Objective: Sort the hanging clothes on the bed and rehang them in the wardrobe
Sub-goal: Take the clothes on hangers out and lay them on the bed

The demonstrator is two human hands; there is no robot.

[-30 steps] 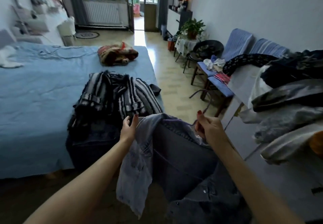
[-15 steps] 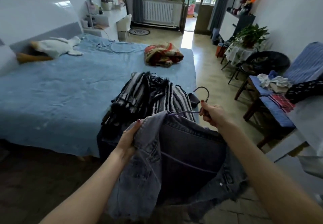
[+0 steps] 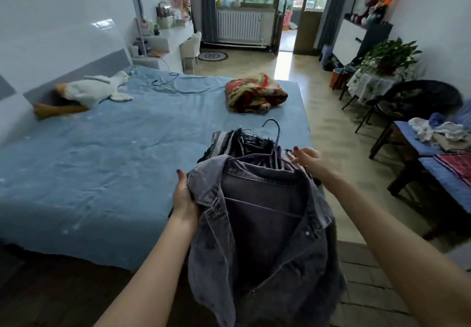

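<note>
Over blue bed (image 3: 102,163), denim jacket (image 3: 267,237) hangs between left hand (image 3: 184,199) and right hand (image 3: 312,161).

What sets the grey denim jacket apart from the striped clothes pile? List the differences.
The grey denim jacket is held up by the left hand; the striped clothes pile lies on the blue bed. The jacket is plain faded grey and nearest the camera; the pile is black-and-white striped and farther off. Both have wire hangers.

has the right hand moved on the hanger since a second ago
Yes. The right hand left the hook and went down to the right shoulder of the denim jacket, nearer the striped pile.
</note>
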